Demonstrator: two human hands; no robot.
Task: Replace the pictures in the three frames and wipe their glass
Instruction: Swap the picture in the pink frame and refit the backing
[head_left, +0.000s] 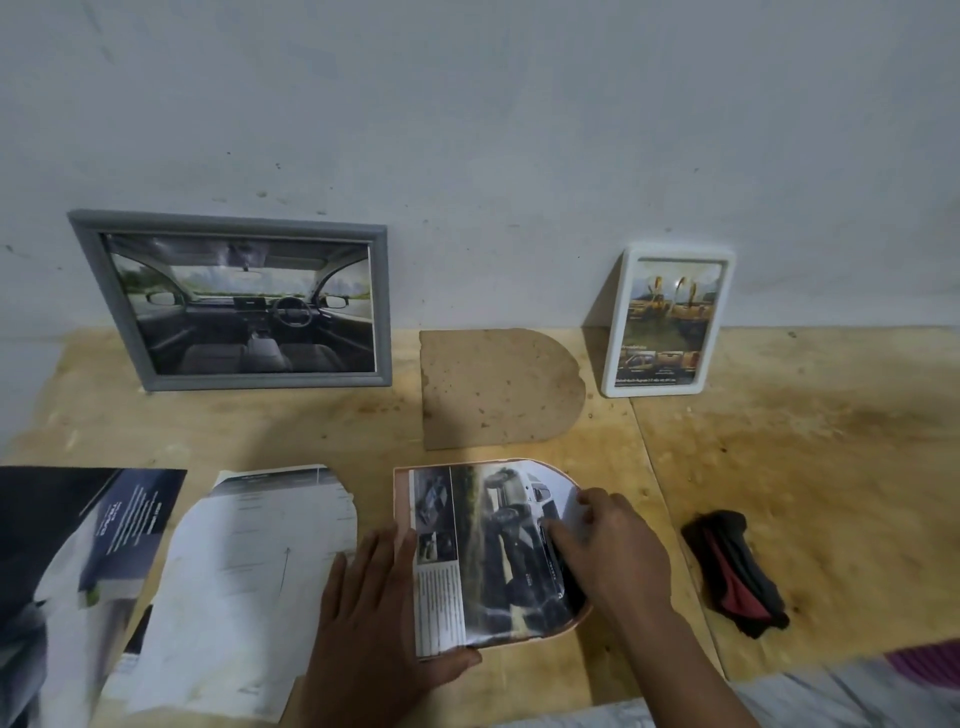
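Two bare hands work at a wooden table (779, 467) set against a pale wall (467, 130). Between them lies an arch-shaped frame (581, 618) with a thin orange rim, flat on the table, with a car picture (488, 551) laid over it. The left hand (379, 613) rests flat with fingers spread, its thumb pressing the picture's near corner. The right hand (608, 545) has its fingers curled down onto the picture's right side, where the paper bends upward under them.

Just behind the frame lies an arch-shaped backing board (498, 387), flat and apart from it. A grey frame (234, 299) showing a car interior leans on the wall at the back left. A white frame (667, 322) showing yellow vehicles leans on the wall at the back right. A dark cloth with red (735, 571) lies crumpled to the right of the hands. Left of the hands lies a cut sheet of paper (244, 582), and beside that a brochure (88, 561) at the table's left edge.
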